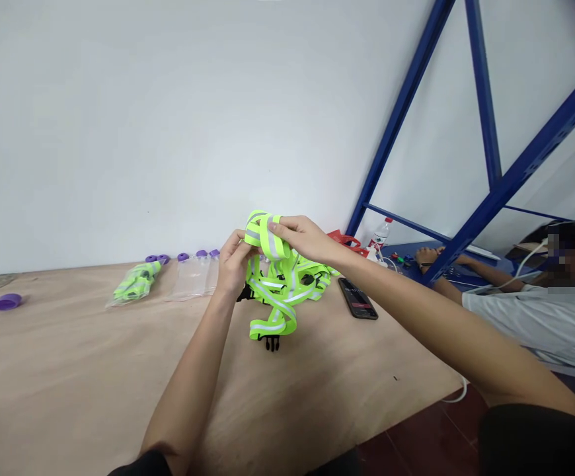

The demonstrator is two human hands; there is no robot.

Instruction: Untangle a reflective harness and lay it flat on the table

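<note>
- My left hand (232, 261) and my right hand (303, 238) both hold the neon yellow reflective strap (276, 284) above the wooden table (69, 370).
- The fingers of my right hand pinch the top loop of the strap; the fingers of my left hand are closed on the same loop from the left side.
- The rest of the strap hangs down in tangled loops, and its black buckle (271, 342) touches the table.
- A black phone (357, 299) lies just beside the strap, on the right.
- A bagged strap (136, 283) and clear bottles with purple caps (195, 272) lie further left, near the wall.
- Another person (530, 311) leans on the next table.
</note>
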